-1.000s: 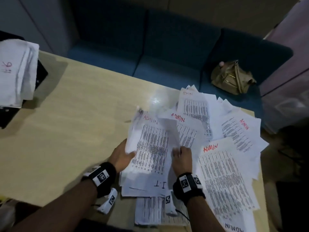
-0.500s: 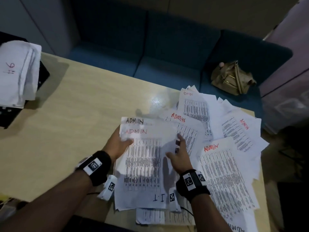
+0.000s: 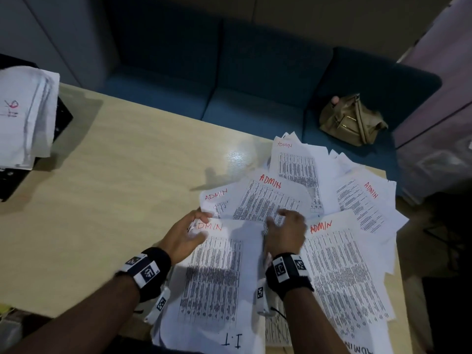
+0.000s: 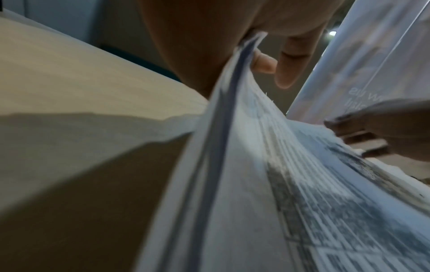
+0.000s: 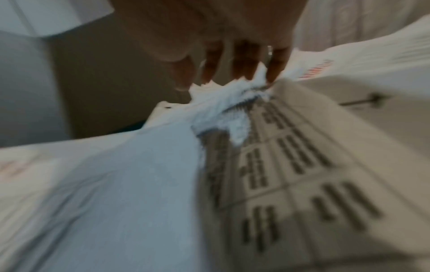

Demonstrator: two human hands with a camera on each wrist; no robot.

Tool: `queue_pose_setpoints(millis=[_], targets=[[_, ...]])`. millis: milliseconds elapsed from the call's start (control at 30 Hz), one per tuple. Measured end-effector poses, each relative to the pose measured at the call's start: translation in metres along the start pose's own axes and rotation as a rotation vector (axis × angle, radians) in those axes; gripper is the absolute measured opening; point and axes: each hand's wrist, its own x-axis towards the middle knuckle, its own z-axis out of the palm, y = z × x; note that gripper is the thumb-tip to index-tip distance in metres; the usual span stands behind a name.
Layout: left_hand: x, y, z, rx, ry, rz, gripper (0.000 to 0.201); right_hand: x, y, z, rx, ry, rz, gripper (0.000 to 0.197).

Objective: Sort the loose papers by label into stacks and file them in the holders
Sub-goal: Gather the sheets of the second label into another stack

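Observation:
Printed sheets marked ADMIN in red lie fanned over the right half of the wooden table [image 3: 115,200]. My left hand [image 3: 200,224] grips the top left corner of a stack of ADMIN papers [image 3: 214,272], thumb on top; the left wrist view shows the stack [image 4: 256,165] pinched in that hand [image 4: 263,60]. My right hand [image 3: 277,218] reaches past the stack, its fingertips touching a loose ADMIN sheet [image 3: 268,198]. In the blurred right wrist view its fingers [image 5: 242,62] point straight down onto paper edges. A sheet marked I.T [image 3: 229,341] sticks out under the stack.
A black holder [image 3: 63,116] at the table's far left carries white papers [image 3: 23,116] with red writing. Beyond the table is a blue sofa [image 3: 255,85] with a tan bag [image 3: 352,121] on it. More ADMIN sheets [image 3: 362,205] reach the table's right edge.
The stack has come down from its raised tilt toward me. My right hand has left the stack and moved forward onto the loose ADMIN sheet. My left hand keeps its grip.

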Motion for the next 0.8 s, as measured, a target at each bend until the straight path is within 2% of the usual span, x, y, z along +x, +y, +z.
queue_pose_setpoints(millis=[67,100,167,233,300,400,533,633,733,800], targets=[[-0.006,-0.005,0.001,-0.025,0.052,-0.020,0.028,0.005,0.013,-0.007,0.013,0.062,0.268,0.060],[-0.007,-0.010,0.001,-0.016,0.070,-0.030,0.037,0.007,0.016,-0.010,0.048,0.054,0.327,0.071],[-0.011,-0.016,0.001,-0.045,0.056,-0.084,0.061,0.011,0.019,-0.013,0.189,0.045,0.363,0.077],[-0.014,-0.020,0.001,-0.073,0.016,-0.181,0.074,0.014,0.015,-0.019,0.316,0.036,0.357,0.067],[-0.016,-0.025,0.000,0.072,0.022,-0.224,0.062,0.019,0.013,-0.029,0.312,0.048,0.326,0.049],[-0.016,-0.029,-0.012,0.136,0.159,-0.321,0.042,0.027,0.011,-0.048,0.177,0.083,0.231,0.028],[-0.016,-0.030,-0.026,0.110,0.265,-0.375,0.038,0.036,0.024,-0.067,0.051,0.039,0.173,0.024],[-0.017,-0.032,-0.032,0.101,0.352,-0.375,0.040,0.034,0.024,-0.085,0.110,0.117,0.152,0.017],[-0.020,-0.038,-0.032,0.038,0.408,-0.408,0.041,0.031,0.019,-0.106,0.172,0.175,0.084,0.018],[-0.022,-0.038,-0.027,-0.004,0.444,-0.428,0.041,0.031,0.016,-0.112,0.132,0.105,0.066,0.017]])
